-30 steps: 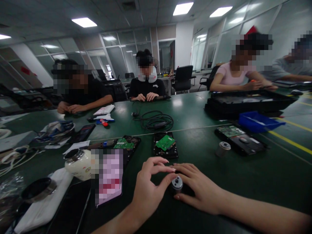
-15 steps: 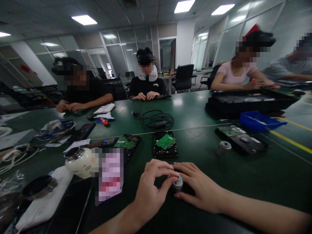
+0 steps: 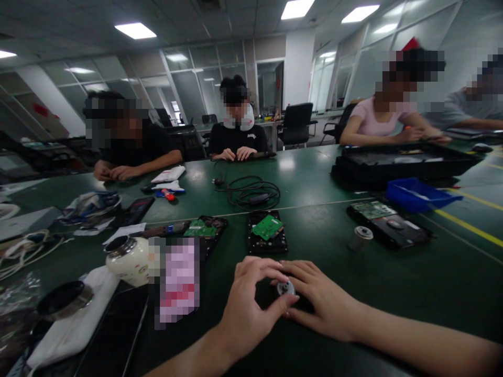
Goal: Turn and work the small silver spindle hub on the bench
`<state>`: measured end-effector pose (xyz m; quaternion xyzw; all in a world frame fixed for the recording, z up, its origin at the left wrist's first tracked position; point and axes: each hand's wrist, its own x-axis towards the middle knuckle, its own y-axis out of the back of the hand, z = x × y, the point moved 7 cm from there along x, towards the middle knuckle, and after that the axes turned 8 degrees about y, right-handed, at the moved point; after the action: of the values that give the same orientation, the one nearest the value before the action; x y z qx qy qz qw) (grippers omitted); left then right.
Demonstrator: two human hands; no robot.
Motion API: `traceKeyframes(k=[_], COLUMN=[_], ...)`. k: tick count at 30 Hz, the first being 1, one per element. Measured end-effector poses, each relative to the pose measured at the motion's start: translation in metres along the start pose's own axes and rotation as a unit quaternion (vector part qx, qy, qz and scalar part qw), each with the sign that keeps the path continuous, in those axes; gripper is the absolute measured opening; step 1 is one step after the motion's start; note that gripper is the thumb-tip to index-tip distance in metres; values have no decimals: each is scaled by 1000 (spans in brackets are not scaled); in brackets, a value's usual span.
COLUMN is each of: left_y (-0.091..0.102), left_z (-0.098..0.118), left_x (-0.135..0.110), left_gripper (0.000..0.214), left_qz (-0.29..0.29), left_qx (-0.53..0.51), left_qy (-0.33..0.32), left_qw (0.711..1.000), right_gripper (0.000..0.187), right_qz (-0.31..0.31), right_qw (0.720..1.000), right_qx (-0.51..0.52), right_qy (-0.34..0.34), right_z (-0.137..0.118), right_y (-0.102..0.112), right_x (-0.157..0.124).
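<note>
Between my hands, low in the middle of the view, is a small silver cylinder (image 3: pixel 285 288) that looks like a little motor, with a round hub on its top face. My left hand (image 3: pixel 251 298) pinches its rim, thumb at the near side and fingertips at the far side. Curled round its right side, my right hand (image 3: pixel 324 293) steadies it against the table, with the thumb near its base. The fingers hide the cylinder's lower part. A second, similar silver cylinder (image 3: pixel 361 239) stands upright further right, apart from both hands.
Hard drives with green boards lie ahead, one (image 3: pixel 268 233) in the middle and another (image 3: pixel 391 224) at right. A blue bin (image 3: pixel 420 196), a coiled black cable (image 3: pixel 255 193), a cream bottle (image 3: pixel 131 262) and a dark phone (image 3: pixel 113 330) surround the workspace. Several people sit opposite.
My left thumb has moved right across the near side of the cylinder's top, and the left fingers have shifted slightly right. The cylinder's top now faces me more. My right hand has barely moved.
</note>
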<state>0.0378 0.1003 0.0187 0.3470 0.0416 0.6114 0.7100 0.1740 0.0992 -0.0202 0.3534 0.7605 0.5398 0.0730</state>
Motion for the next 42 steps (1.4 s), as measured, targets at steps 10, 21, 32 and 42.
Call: traceKeyframes(k=[10, 21, 32, 42], left_y=[4, 8, 7, -2], left_z=[-13, -67, -53, 3], left_x=[2, 18, 12, -7], left_gripper=[8, 21, 14, 20], left_qz=[39, 52, 66, -1], left_qx=[-77, 29, 21, -162], left_qy=[65, 168, 145, -19], left_qw=[994, 984, 987, 987], right_gripper=[51, 50, 50, 51], right_qz=[-16, -19, -27, 2], right_qw=[1000, 999, 999, 1000], right_qx=[1, 13, 4, 10], right_qy=[-19, -26, -27, -4], right_z=[1, 1, 1, 2], right_y=[0, 1, 1, -2], right_x=[1, 1, 2, 0])
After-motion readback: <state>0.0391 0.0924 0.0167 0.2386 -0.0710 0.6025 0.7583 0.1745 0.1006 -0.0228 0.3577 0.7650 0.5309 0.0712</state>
